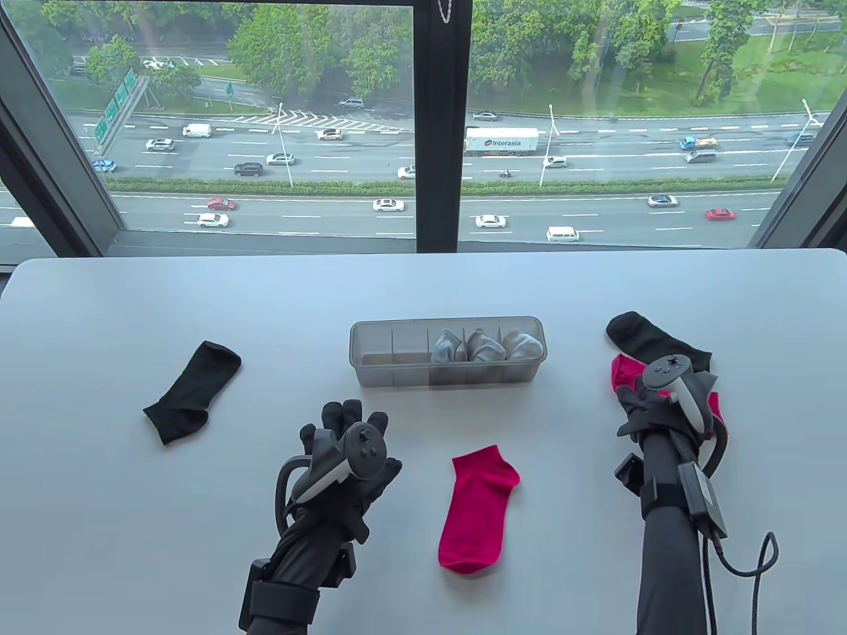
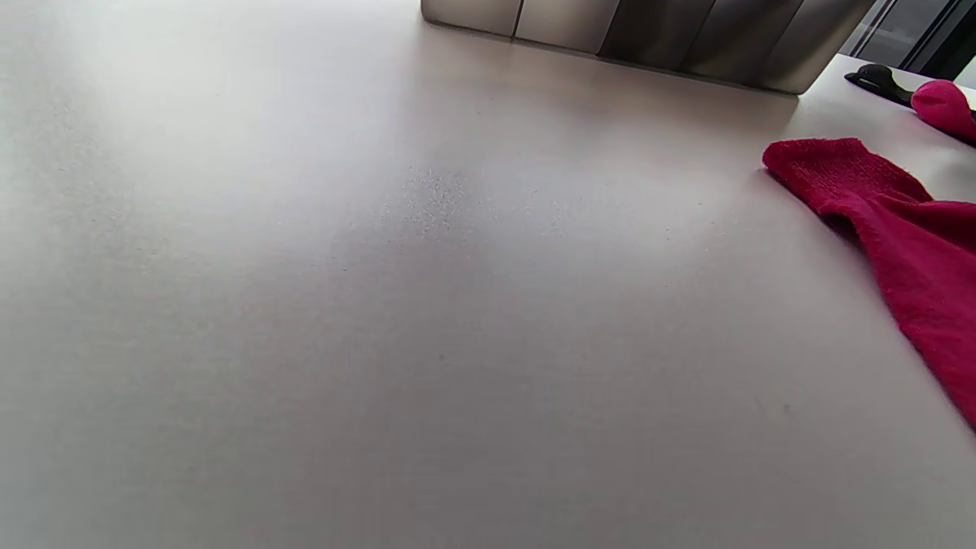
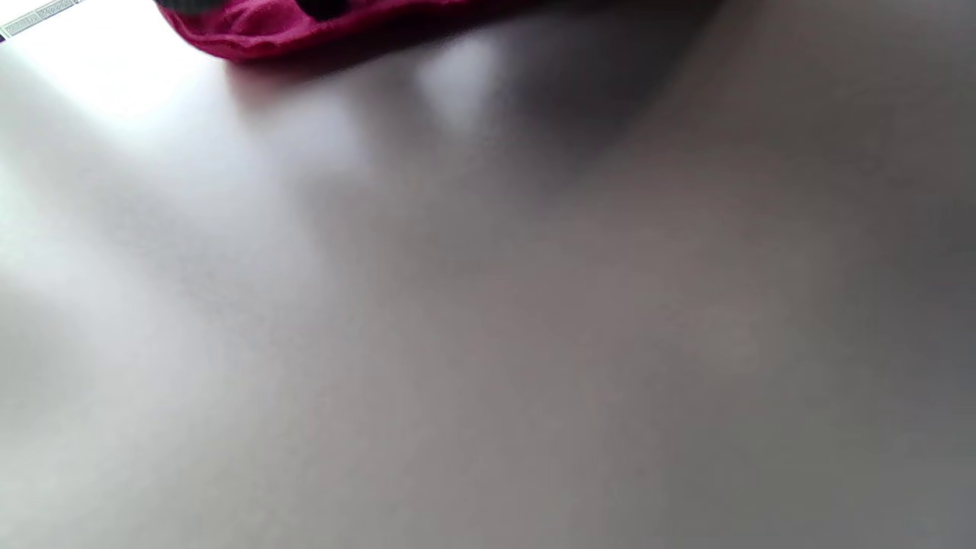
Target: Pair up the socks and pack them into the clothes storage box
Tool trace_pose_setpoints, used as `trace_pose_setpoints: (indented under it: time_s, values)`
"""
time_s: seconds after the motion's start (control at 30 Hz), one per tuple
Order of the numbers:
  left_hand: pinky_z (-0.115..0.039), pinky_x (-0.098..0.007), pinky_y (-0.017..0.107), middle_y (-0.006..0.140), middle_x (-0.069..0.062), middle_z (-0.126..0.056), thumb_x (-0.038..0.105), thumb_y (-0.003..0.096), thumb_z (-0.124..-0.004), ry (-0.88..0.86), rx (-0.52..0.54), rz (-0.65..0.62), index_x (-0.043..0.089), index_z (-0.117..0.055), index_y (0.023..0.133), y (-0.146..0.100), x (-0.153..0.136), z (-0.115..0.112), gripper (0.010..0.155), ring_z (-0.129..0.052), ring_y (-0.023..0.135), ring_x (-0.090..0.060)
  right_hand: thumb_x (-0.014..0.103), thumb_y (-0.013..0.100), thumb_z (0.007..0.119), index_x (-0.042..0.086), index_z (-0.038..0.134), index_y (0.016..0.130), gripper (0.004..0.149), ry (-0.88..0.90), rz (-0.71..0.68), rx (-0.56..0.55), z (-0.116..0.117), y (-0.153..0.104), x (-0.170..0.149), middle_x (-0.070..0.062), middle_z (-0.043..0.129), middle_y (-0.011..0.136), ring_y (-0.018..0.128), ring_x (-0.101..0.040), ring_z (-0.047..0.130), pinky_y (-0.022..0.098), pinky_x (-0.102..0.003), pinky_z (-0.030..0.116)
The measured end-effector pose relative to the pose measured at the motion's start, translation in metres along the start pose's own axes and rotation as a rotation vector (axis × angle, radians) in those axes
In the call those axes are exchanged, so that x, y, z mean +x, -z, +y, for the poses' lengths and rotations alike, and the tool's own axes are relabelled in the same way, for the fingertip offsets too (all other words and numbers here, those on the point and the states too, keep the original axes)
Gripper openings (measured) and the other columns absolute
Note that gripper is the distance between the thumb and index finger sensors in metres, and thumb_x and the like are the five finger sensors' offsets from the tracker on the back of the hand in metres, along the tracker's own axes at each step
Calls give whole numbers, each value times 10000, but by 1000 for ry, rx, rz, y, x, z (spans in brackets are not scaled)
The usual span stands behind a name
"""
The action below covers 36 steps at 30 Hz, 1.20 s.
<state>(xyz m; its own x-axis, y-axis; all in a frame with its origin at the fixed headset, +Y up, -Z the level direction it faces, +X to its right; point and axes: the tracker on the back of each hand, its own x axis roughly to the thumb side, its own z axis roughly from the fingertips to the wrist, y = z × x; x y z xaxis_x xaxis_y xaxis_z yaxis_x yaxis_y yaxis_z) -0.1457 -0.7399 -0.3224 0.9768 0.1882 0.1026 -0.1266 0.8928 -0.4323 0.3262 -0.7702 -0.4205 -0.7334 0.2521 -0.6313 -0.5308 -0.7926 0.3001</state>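
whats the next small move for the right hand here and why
Probably lift the pink sock under the right hand and carry it over to the other pink sock lying alone near the table's middle. The hand is already on it, it overlaps a black sock, and the box has free compartments at its left end. Whether the fingers grip it yet is hidden.

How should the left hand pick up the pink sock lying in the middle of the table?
Probably pinch the pink sock at its open cuff end, nearest the storage box. The left hand is open just left of it, so come from the left; the sock lies flat, so the cuff's edge looks easiest to nip.
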Motion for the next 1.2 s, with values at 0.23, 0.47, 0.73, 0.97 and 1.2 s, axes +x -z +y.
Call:
trace_pose_setpoints:
  time_s: [0.23,0.47,0.73,0.97,1.2]
  values:
    - [63,-660,690,1149,-90,183,509,622,-424,36,-1,-23,259,-60,1170,0,7,-5,704,250,1006,-367,495,622,542,140,464,1146,638,-112,-98,-172,6,-21,-1,-365,323,1185,1049,-598,329,744,-704,399]
    - [-27,-650,732,1150,-115,154,488,622,-430,17,-21,-140,220,-63,1163,-5,21,-11,707,185,1020,-410,427,622,568,-3,541,1090,636,-201,-223,-137,19,-57,-4,-355,452,1148,1025,-554,472,745,-675,434]
    - [-255,-669,782,1164,-251,36,486,616,-488,-192,60,-365,133,-36,1138,-17,42,-4,775,-98,1085,-539,416,629,573,3,507,1098,628,17,-548,-176,21,-139,21,-340,414,1158,1043,-545,440,743,-688,412]
    - [-261,-679,790,1148,-219,76,485,585,-632,-224,110,-429,217,133,1033,-27,56,4,926,-103,1099,-522,415,615,632,99,671,1034,526,38,-978,-112,65,-214,73,-250,651,1115,1016,-446,675,743,-700,428]
    - [-487,-675,787,1210,-99,-466,367,575,-733,-195,234,-424,240,-162,1137,-31,67,6,811,-521,1138,-405,441,603,653,163,714,996,485,47,-1212,121,101,-246,96,-183,707,1095,1006,-380,729,753,-699,419]
